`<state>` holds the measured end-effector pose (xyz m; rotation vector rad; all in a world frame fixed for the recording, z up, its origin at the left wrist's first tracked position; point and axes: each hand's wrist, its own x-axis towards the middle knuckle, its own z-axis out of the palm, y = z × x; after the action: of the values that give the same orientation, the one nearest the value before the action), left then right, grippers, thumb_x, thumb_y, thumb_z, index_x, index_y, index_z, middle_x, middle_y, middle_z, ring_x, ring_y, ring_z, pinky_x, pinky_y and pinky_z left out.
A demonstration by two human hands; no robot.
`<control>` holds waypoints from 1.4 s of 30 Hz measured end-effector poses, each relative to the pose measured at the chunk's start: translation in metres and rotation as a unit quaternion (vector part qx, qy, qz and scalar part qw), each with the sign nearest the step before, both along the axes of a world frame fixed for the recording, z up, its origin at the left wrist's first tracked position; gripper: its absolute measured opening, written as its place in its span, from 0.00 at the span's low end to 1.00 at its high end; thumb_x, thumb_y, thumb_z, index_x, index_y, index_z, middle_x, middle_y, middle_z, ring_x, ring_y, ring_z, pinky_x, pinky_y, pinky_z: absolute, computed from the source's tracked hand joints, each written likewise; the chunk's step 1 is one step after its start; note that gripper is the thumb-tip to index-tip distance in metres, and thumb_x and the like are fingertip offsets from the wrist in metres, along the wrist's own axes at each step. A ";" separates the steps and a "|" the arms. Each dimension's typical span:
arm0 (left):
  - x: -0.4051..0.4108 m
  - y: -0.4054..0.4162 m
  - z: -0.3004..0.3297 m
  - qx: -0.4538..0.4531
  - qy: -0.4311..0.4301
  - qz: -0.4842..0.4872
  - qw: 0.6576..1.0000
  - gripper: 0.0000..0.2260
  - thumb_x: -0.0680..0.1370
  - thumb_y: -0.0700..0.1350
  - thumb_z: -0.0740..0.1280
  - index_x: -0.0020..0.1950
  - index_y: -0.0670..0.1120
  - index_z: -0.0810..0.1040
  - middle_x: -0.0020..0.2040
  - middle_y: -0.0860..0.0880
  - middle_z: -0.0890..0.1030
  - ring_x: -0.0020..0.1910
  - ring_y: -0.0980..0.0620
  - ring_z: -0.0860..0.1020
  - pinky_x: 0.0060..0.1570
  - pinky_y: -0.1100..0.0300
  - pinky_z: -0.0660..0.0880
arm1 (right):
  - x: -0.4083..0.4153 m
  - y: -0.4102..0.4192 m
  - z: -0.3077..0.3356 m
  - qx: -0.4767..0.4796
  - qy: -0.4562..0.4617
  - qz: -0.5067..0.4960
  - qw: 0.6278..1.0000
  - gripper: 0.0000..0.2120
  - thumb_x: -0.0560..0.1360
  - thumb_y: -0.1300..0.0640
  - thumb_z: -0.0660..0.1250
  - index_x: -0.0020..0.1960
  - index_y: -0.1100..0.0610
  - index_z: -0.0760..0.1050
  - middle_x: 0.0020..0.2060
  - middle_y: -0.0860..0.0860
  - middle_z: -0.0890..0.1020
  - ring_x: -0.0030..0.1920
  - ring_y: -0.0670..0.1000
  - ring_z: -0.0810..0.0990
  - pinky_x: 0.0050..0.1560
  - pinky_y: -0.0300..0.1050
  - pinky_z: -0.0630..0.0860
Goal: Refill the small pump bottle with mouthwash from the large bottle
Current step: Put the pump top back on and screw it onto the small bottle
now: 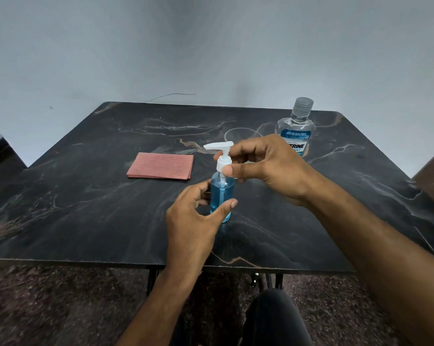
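Observation:
A small clear pump bottle (222, 193) filled with blue liquid stands upright near the middle of the black marble table (86, 201). My left hand (193, 221) curls around its lower body, thumb across the front. My right hand (265, 168) pinches the white pump collar (223, 162) between thumb and fingers; the white nozzle points left. The large mouthwash bottle (297, 128) stands capped at the back right, looking nearly drained, partly hidden behind my right hand.
A folded pink cloth (161, 166) lies left of the pump bottle. A clear glass (240, 134) stands behind my right hand, beside the large bottle. A grey wall rises behind the table. My dark-clothed knee (273, 318) shows below the table's front edge.

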<state>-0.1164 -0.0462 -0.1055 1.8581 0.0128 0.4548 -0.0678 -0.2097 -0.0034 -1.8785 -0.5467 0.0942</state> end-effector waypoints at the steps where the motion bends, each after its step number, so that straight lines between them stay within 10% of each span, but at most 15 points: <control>1: 0.000 0.000 0.000 0.002 0.000 0.000 1.000 0.23 0.68 0.55 0.80 0.62 0.59 0.81 0.55 0.62 0.83 0.52 0.63 0.81 0.50 0.64 0.79 | 0.001 -0.001 0.001 -0.008 0.002 0.005 1.000 0.09 0.72 0.61 0.76 0.52 0.59 0.85 0.42 0.54 0.85 0.40 0.52 0.78 0.44 0.49 0.78; 9: 0.000 0.001 0.001 0.006 0.003 0.000 1.000 0.24 0.68 0.55 0.80 0.63 0.57 0.81 0.55 0.61 0.83 0.52 0.62 0.81 0.50 0.64 0.80 | -0.001 -0.002 0.007 -0.082 -0.032 -0.010 0.996 0.12 0.70 0.57 0.78 0.53 0.57 0.85 0.46 0.55 0.86 0.49 0.58 0.83 0.53 0.60 0.81; 17: 0.000 0.000 0.002 0.017 0.003 0.002 1.000 0.23 0.68 0.56 0.80 0.62 0.59 0.80 0.53 0.63 0.82 0.51 0.67 0.80 0.43 0.75 0.75 | -0.005 0.007 0.008 -0.107 -0.088 -0.047 0.989 0.09 0.65 0.49 0.80 0.39 0.50 0.82 0.35 0.49 0.85 0.35 0.44 0.82 0.36 0.33 0.77; 26: 0.000 0.001 0.001 0.016 -0.007 -0.001 1.000 0.19 0.68 0.54 0.80 0.57 0.59 0.81 0.52 0.62 0.82 0.51 0.65 0.81 0.49 0.68 0.79 | -0.009 0.015 -0.005 -0.186 -0.140 -0.101 0.967 0.22 0.63 0.40 0.79 0.49 0.49 0.75 0.40 0.45 0.81 0.39 0.45 0.80 0.37 0.32 0.77; 42: -0.001 0.000 0.001 0.011 -0.002 0.003 1.000 0.22 0.68 0.57 0.80 0.61 0.59 0.81 0.53 0.63 0.83 0.51 0.65 0.81 0.49 0.66 0.78 | -0.005 0.002 -0.003 -0.062 -0.069 -0.037 0.995 0.12 0.71 0.56 0.76 0.54 0.56 0.85 0.46 0.50 0.86 0.47 0.50 0.84 0.50 0.49 0.83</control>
<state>-0.1169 -0.0463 -0.1049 1.8789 0.0110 0.4638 -0.0725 -0.2078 -0.0059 -2.0340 -0.5765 -0.0528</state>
